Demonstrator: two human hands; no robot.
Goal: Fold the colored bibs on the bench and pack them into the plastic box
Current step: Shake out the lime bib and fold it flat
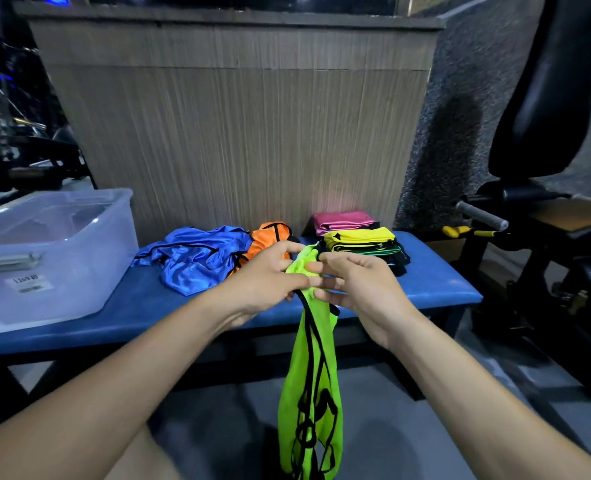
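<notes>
Hanging nearest, lime-green mesh bib with black trim (309, 393) is dangling before the blue padded desk (436, 285), left hand (269, 275) and right hand (352, 285) both pinching its top.

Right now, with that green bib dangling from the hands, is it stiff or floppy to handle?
Probably very floppy: the green bib hangs limp and bunched below both hands. It looks thin and light, since a fingertip pinch seems enough to hold it up. The shine on the blue bib suggests this cloth may be slippery too.
</notes>
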